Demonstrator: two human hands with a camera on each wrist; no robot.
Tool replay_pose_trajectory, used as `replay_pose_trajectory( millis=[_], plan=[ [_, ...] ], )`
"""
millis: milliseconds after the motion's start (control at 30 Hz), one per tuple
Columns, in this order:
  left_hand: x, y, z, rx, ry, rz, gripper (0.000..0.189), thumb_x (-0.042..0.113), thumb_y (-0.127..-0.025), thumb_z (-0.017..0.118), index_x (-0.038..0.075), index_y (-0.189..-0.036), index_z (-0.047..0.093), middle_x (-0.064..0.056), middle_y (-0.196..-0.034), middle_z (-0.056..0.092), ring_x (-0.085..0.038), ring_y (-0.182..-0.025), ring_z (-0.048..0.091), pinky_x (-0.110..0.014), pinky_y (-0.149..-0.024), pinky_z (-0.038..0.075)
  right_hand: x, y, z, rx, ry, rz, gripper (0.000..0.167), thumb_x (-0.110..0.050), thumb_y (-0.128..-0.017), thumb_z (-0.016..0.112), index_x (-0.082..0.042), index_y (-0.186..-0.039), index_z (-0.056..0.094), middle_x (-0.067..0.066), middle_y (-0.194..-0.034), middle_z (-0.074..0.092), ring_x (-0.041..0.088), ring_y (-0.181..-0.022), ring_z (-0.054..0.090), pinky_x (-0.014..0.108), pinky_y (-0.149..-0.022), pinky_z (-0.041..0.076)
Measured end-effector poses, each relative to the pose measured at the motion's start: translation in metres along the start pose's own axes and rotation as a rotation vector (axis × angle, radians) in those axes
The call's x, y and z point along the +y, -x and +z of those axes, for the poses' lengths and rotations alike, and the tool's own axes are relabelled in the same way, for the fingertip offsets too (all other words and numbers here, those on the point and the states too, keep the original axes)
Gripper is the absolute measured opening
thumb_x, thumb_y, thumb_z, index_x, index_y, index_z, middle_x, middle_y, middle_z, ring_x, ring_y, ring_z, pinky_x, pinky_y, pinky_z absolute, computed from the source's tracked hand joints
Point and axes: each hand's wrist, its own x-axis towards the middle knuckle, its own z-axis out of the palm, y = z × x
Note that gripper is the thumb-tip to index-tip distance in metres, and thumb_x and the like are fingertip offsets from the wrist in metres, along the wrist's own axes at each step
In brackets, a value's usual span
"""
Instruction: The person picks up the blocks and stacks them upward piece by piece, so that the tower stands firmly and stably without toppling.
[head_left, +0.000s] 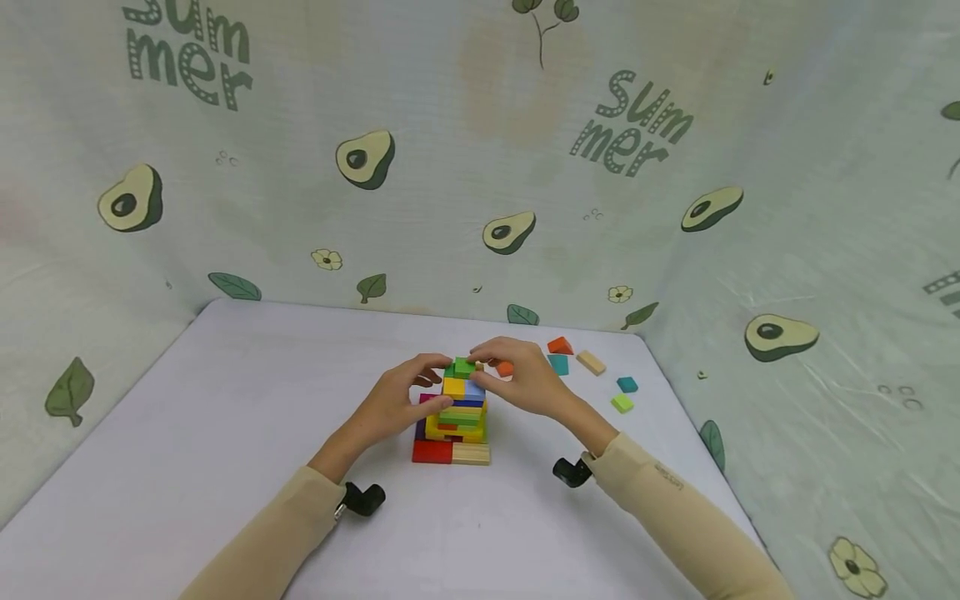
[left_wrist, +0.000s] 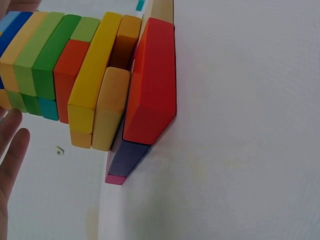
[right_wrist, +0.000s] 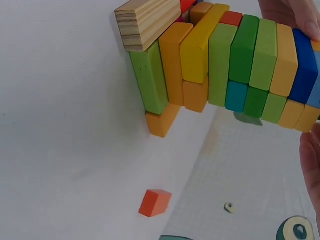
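Observation:
A tower of coloured wooden blocks (head_left: 460,412) rises from a wider base with a red block (head_left: 432,452) and a plain wood block (head_left: 471,453) in front. My right hand (head_left: 528,379) is at the top, index finger and thumb pinching a small green block (head_left: 465,367). From the other side my left hand (head_left: 397,400) reaches around the upper tower, its fingertips close to the green blocks and its thumb extended along the dark blue block (left_wrist: 17,32). In the left wrist view its spread fingers (left_wrist: 14,150) stand beside the upper layers. The tower's back is hidden.
Loose blocks lie right of and behind the tower on the white table (head_left: 300,350): an orange triangular block (head_left: 559,346), a plain wood block (head_left: 591,362), a teal block (head_left: 627,384) and a lime block (head_left: 622,403) among them. Printed cloth (head_left: 420,100) hangs around the table.

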Motion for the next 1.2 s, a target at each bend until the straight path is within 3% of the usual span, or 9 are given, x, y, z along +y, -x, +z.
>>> replay_pose_trajectory(
  millis=[167, 333, 633, 867, 1033, 1200],
  plan=[
    [0.000, 0.001, -0.001, 0.007, 0.003, -0.005, 0.065, 0.033, -0.094, 0.083, 0.025, -0.150, 0.051, -0.003, -0.140, 0.066, -0.025, -0.118, 0.069, -0.052, -0.100, 0.059, 0.003, 0.001, 0.003, -0.014, -0.020, 0.028, 0.024, -0.017, -0.099, 0.078, -0.013, -0.122, 0.078, -0.003, -0.117, 0.077, 0.014, -0.103, 0.068, 0.038, -0.092, 0.062],
    [-0.001, 0.002, 0.000, 0.002, 0.002, 0.004, 0.067, 0.033, -0.095, 0.083, 0.027, -0.152, 0.048, -0.002, -0.139, 0.066, -0.025, -0.118, 0.069, -0.051, -0.101, 0.059, 0.004, -0.001, 0.007, -0.017, -0.052, 0.029, 0.024, -0.015, -0.098, 0.078, -0.012, -0.122, 0.078, -0.001, -0.116, 0.077, 0.013, -0.104, 0.069, 0.041, -0.094, 0.062],
    [-0.001, 0.000, 0.000, -0.006, -0.012, 0.009, 0.066, 0.035, -0.095, 0.082, 0.027, -0.151, 0.049, -0.001, -0.141, 0.065, -0.022, -0.118, 0.068, -0.047, -0.102, 0.059, 0.004, -0.005, 0.011, -0.016, -0.067, 0.077, 0.023, -0.016, -0.098, 0.079, -0.013, -0.121, 0.078, -0.005, -0.115, 0.078, 0.008, -0.105, 0.070, 0.029, -0.095, 0.060],
    [0.000, 0.001, 0.001, -0.002, -0.014, 0.006, 0.065, 0.033, -0.095, 0.082, 0.025, -0.151, 0.049, -0.002, -0.140, 0.066, -0.024, -0.118, 0.068, -0.049, -0.102, 0.059, 0.003, -0.003, 0.009, -0.015, -0.049, 0.092, 0.025, -0.018, -0.099, 0.078, -0.013, -0.124, 0.077, -0.002, -0.118, 0.077, 0.012, -0.108, 0.070, 0.034, -0.096, 0.061],
    [0.002, 0.001, 0.002, 0.000, -0.004, -0.012, 0.065, 0.033, -0.095, 0.083, 0.026, -0.151, 0.050, -0.003, -0.141, 0.065, -0.024, -0.118, 0.068, -0.050, -0.102, 0.059, 0.008, 0.016, -0.009, 0.012, -0.010, 0.104, 0.030, -0.020, -0.100, 0.077, -0.012, -0.129, 0.075, 0.000, -0.126, 0.075, 0.020, -0.113, 0.070, 0.044, -0.096, 0.062],
    [0.003, 0.000, 0.000, 0.006, -0.012, -0.021, 0.065, 0.034, -0.094, 0.083, 0.027, -0.150, 0.051, -0.002, -0.139, 0.066, -0.024, -0.118, 0.068, -0.050, -0.100, 0.060, 0.029, 0.060, -0.038, -0.029, 0.054, 0.182, 0.035, -0.016, -0.097, 0.080, -0.015, -0.131, 0.073, -0.001, -0.131, 0.072, 0.022, -0.118, 0.068, 0.043, -0.094, 0.062]
  ],
)
